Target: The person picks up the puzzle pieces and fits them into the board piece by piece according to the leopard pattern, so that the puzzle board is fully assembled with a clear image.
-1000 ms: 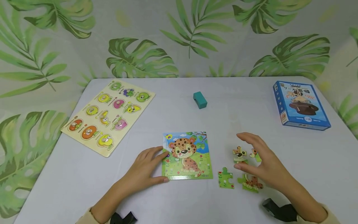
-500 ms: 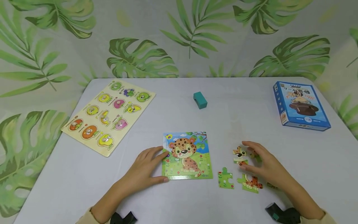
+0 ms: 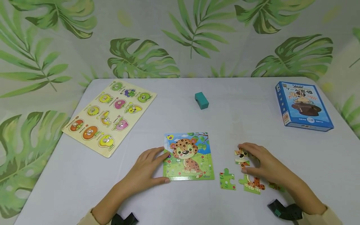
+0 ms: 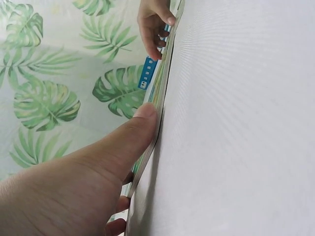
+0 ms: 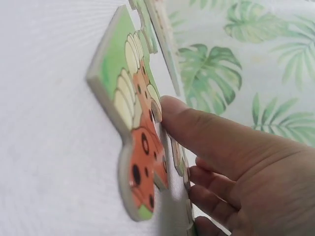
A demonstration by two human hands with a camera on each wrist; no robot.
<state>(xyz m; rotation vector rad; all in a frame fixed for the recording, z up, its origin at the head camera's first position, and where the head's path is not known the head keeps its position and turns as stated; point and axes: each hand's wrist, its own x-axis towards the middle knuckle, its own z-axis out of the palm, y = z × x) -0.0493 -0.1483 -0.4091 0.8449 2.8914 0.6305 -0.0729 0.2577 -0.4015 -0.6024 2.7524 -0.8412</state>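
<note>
A square leopard puzzle board lies near the middle of the table. My left hand rests at its left side, the fingers on the left edge and the thumb at the lower left corner. Over on the right, my right hand spreads its fingers and thumb around a loose leopard-face puzzle piece. Whether they touch it is not plain. Close to that thumb lies a leopard-paws piece, large in the right wrist view. Left of it sits a green grass piece. Another piece is partly under the right wrist.
A fruit peg board lies slanted at the left. Beyond the puzzle stands a small teal block. At the far right is a blue box. Leaf-patterned cloth hangs behind the white table.
My right hand has come down and its index finger has shifted to the leopard-face piece's upper edge. The left hand and the board stay where they were.
</note>
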